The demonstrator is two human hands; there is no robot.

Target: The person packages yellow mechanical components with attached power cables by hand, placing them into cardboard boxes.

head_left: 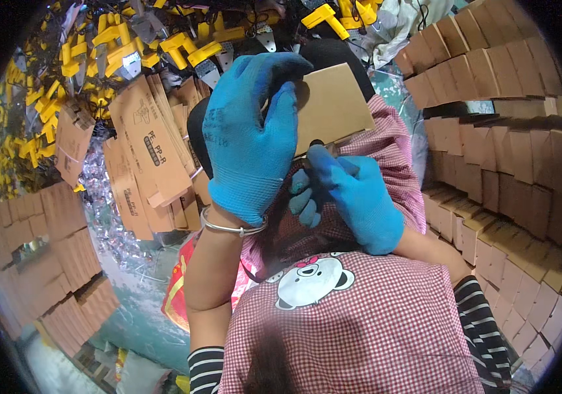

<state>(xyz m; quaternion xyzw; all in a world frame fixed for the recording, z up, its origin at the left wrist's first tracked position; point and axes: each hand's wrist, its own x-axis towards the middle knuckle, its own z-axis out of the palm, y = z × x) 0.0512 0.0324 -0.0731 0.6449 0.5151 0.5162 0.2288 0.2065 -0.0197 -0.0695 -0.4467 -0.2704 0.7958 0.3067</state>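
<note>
Since the cardboard box likely needs steadying, left hand curves at its left edge | right hand: bent, just nearer than box | either clamped: cannot tell | checked apron: partly under box

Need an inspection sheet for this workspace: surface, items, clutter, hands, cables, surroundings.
Surface: lap, covered by a checked apron
Job's things: brown cardboard box
Clutter: heaped yellow-handled tools; printed cardboard pieces; shiny bits at left
Hands: left hand, gloved, at box's left side, grip unclear; right hand, gloved, by box's near edge, grip unclear
Cables: black cables near the tools
Surroundings: stacked brown cartons left and right
</note>
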